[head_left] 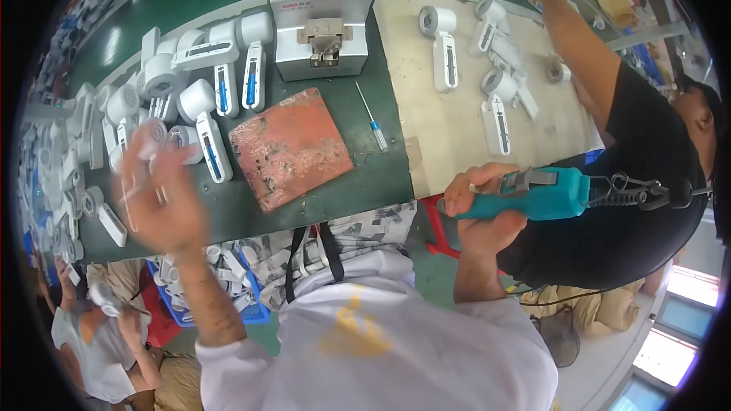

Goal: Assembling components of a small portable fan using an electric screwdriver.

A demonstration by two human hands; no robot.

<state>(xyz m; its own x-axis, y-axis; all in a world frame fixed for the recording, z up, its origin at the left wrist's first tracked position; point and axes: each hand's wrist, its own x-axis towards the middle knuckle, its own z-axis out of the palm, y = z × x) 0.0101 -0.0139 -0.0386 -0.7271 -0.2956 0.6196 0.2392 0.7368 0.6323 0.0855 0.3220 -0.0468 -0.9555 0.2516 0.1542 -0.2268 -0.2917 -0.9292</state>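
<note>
My left hand (pixel 164 209) is blurred by motion over the left part of the bench, its fingers apart. Nothing shows clearly in its grasp. Just beyond its fingertips lie white handheld fans (pixel 212 144) with round heads and slim handles, some showing a blue strip inside the open handle. My right hand (pixel 487 217) is wrapped round a teal electric screwdriver (pixel 560 194), held sideways at the right of my body. A coiled spring (pixel 613 196) and metal clip join the tool's far end. The tool's tip is hidden behind my fingers.
A worn reddish mat (pixel 293 148) lies mid-bench, beside a blue-handled screwdriver (pixel 373 122). Behind them stands a grey metal machine (pixel 321 19). More fans (pixel 439 46) rest on beige board at right, near a co-worker's arm (pixel 579 46). A blue crate (pixel 255 312) sits below the bench.
</note>
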